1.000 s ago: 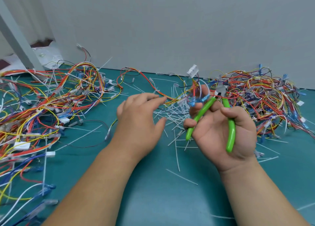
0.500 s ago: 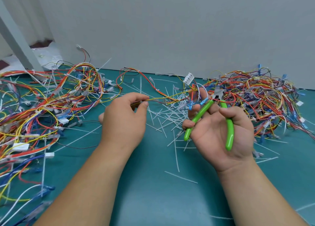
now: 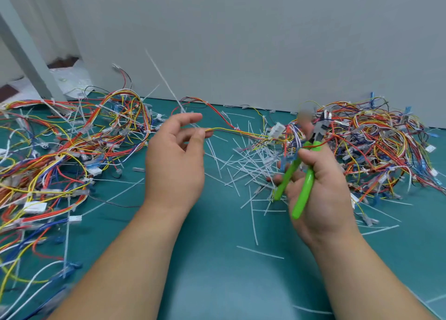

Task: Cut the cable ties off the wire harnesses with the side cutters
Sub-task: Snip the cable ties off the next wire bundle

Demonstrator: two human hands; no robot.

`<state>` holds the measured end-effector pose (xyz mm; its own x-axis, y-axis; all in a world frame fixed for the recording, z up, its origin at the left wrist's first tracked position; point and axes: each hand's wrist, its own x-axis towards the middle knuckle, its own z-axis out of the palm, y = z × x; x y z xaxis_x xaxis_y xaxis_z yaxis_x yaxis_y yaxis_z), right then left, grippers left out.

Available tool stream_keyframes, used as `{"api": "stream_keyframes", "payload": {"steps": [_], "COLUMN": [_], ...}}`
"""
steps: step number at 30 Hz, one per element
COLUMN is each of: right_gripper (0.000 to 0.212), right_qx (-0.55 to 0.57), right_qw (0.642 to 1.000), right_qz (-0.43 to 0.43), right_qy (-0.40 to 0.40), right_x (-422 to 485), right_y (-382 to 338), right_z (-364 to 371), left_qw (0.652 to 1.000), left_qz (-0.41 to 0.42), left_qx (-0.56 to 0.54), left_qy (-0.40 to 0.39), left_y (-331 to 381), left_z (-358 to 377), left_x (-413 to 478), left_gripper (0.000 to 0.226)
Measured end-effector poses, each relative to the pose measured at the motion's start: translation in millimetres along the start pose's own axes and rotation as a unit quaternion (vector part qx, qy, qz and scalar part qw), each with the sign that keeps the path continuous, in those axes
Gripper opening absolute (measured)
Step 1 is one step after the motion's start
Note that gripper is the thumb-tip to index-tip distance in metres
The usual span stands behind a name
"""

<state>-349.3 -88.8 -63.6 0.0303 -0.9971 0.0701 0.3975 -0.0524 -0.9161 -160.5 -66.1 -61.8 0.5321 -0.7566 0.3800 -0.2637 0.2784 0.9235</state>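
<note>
Above the scatter of cut cable ties (image 3: 243, 165) at the middle of the desk (image 3: 217, 283), one wire harness (image 3: 236, 131) is stretched out as a thin yellow-and-red strand. Left of the scatter, the left hand (image 3: 173, 165) pinches the strand's free end at its fingertips, with the index finger lifted clear. At the scatter's right edge, the right hand (image 3: 323, 187) is curled round the green handles of the side cutters (image 3: 304, 189). The handles are a little apart and the head points toward the white connector (image 3: 277, 129) where the strand runs into a tangle. The head is blurred, so it cannot be told whether the blades are parted. A left heap of harnesses (image 3: 72, 150) and a right heap of harnesses (image 3: 374, 146) flank the scatter. Step in hand, as judged: locating and nipping the next tie on this strand. Good practice is to hold the strand taut and slip one blade under the tie band alone. The handles should close only when no insulation sits between the blades. A pale band partway along the strand may be a tie but is too small to confirm.
</note>
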Motion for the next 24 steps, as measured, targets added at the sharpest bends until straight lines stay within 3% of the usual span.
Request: {"api": "stream_keyframes", "payload": {"steps": [4, 6, 8, 10, 12, 16, 19, 24], "right_gripper": [0.056, 0.057, 0.066, 0.077, 0.081, 0.094, 0.095, 0.080], "right_qx": [-0.131, -0.134, -0.037, 0.079, 0.148, 0.207, 0.237, 0.274], "right_qw": [0.990, 0.979, 0.945, 0.884, 0.835, 0.774, 0.771, 0.845], "right_qz": [0.013, 0.093, 0.219, 0.312, 0.349, 0.370, 0.364, 0.313], "right_qy": [-0.052, -0.125, -0.239, -0.340, -0.399, -0.471, -0.465, -0.335], "right_x": [-4, -7, -8, -8, -10, -17, -19, -10], "right_y": [-3, -5, -8, -11, -15, -17, -14, -18], "right_z": [0, -1, -3, -7, -9, -6, -3, -1], "left_qw": [0.997, 0.997, 0.997, 0.997, 0.997, 0.998, 0.999, 0.997], "left_qz": [0.026, 0.017, -0.005, -0.019, -0.018, -0.001, 0.008, -0.006], "left_qx": [0.067, 0.070, 0.050, 0.031, 0.016, 0.011, 0.003, -0.018], "left_qy": [0.017, 0.038, 0.059, 0.073, 0.078, 0.059, 0.048, 0.078], "left_y": [-5, -5, -5, -6, -6, -4, -5, -8], "left_z": [-4, -5, -6, -6, -5, -1, 3, 1], "left_x": [-1, 0, 4, 9, 11, 8, 5, 9], "left_gripper": [0.031, 0.034, 0.029, 0.017, 0.011, 0.013, 0.017, 0.019]}}
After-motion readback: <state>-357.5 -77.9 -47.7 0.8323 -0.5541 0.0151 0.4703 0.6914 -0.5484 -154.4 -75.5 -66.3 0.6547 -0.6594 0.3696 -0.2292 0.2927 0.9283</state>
